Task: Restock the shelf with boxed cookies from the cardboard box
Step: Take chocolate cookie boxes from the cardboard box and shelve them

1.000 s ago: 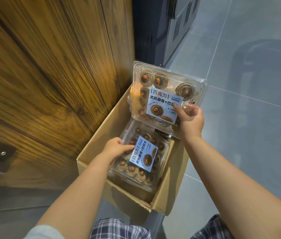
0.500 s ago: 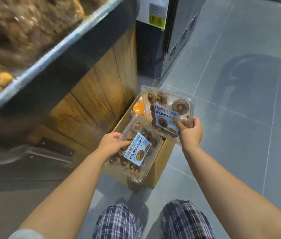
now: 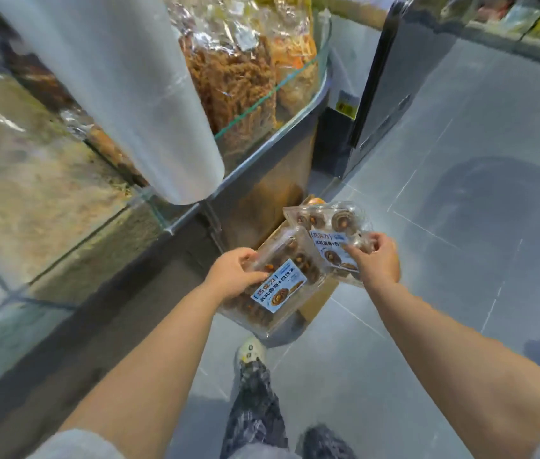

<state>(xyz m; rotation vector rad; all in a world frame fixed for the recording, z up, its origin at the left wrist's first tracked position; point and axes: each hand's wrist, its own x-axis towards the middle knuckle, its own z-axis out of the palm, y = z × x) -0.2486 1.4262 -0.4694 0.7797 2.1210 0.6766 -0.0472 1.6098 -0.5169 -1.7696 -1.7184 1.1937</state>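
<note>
Your left hand (image 3: 232, 274) grips one clear cookie box (image 3: 275, 279), your right hand (image 3: 376, 260) pinches another (image 3: 328, 226); both seem light, thin, crushable, so hold the rims.

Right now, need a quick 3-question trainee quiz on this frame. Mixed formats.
1. True or false: both hands hold a cookie box.
2. The cardboard box is: A) on the floor B) on the glass counter C) out of view.
3. What color is each box's label?

Key
1. True: left hand grips one clear cookie box, right hand the other cookie box.
2. A
3. Blue and white.
</note>
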